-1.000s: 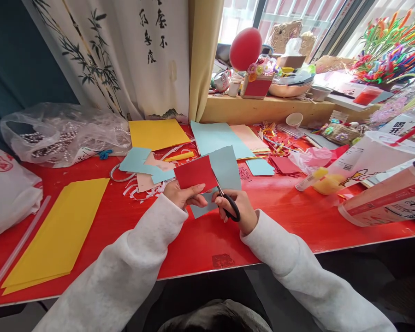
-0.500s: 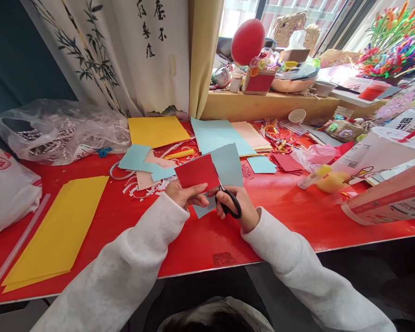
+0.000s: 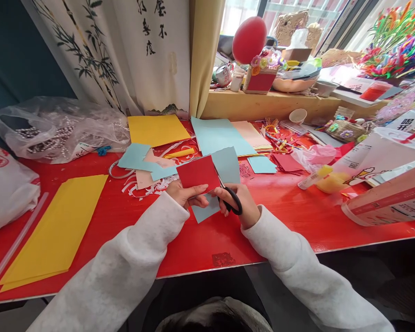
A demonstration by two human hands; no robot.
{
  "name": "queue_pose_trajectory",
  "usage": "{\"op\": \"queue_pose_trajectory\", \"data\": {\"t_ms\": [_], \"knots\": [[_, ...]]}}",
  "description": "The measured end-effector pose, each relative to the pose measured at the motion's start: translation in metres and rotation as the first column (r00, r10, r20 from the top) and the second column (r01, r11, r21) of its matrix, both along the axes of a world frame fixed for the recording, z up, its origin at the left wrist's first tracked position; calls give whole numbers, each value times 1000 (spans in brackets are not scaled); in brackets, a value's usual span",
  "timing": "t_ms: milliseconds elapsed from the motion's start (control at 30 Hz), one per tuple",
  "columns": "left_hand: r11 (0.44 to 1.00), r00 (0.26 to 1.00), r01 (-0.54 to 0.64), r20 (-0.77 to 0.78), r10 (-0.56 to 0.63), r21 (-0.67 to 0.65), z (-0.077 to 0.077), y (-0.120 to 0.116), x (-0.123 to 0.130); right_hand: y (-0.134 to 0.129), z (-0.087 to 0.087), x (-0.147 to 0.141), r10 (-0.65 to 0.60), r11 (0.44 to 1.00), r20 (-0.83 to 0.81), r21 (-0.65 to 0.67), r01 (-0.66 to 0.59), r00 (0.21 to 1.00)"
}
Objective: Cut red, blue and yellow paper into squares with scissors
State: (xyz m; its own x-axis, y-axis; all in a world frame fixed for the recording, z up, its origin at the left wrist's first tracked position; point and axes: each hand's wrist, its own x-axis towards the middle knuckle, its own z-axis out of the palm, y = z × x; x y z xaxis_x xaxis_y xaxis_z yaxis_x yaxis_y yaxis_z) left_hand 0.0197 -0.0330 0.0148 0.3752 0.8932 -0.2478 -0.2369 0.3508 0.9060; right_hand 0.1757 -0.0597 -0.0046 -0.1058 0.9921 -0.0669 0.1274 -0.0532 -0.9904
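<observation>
My left hand [image 3: 188, 193] pinches a red paper rectangle [image 3: 198, 175], with its thumb lying on top. Behind the red piece is a larger light blue sheet [image 3: 228, 163], whose lower part shows beneath my hands. In my right hand [image 3: 242, 203] is a pair of black-handled scissors [image 3: 235, 202], fingers wrapped through the loops. The scissor blades lie along the right edge of the red paper, across the blue sheet. How far apart the blades are is hard to make out.
Yellow paper strips [image 3: 55, 230] lie on the red table at left, near a plastic bag of beads [image 3: 62, 131]. Behind my hands are blue paper scraps [image 3: 134, 157] and a large blue sheet [image 3: 221, 136]. Small blue squares [image 3: 262, 164] and plastic cups [image 3: 383, 198] stand to the right.
The blue sheet has tilted and shifted slightly down against the red paper. The scissors have turned a little in my right hand; both hands stay in nearly the same place.
</observation>
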Motion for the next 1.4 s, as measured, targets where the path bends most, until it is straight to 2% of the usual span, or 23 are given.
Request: {"op": "queue_pose_trajectory", "data": {"t_ms": [100, 300, 433, 600, 767, 1000, 1200, 1400], "knots": [[1000, 1000, 2, 12, -2, -3, -1, 1, 0, 0, 0, -1, -16, 1000, -5, 12, 16, 1000], [999, 1000, 8, 31, -7, -42, -3, 1, 1, 2, -1, 0, 28, 999, -30, 38, -27, 999], [999, 999, 23, 37, -22, -26, -3, 0, 1, 3, -2, 1, 5, 1000, -10, 16, -5, 1000], [999, 999, 29, 25, -28, -36, -4, 1, 1, 4, 0, 3, 53, 999, -53, -6, -53, 997], [998, 999, 36, -5, -37, -44, -9, 4, 0, 5, 2, 6, 17, 999, -7, -31, -17, 1000], [997, 999, 50, 0, -50, -66, -6, 2, 0, 6, 4, 10, 104, 995, -40, 11, -104, 994], [996, 997, 64, -26, -66, -63, -6, 2, 0, 6, 4, 8, 30, 999, 14, 12, -30, 999], [994, 997, 70, -30, -72, -79, -8, 3, 0, 8, 4, 8, 47, 999, -7, -7, -47, 999]]}}
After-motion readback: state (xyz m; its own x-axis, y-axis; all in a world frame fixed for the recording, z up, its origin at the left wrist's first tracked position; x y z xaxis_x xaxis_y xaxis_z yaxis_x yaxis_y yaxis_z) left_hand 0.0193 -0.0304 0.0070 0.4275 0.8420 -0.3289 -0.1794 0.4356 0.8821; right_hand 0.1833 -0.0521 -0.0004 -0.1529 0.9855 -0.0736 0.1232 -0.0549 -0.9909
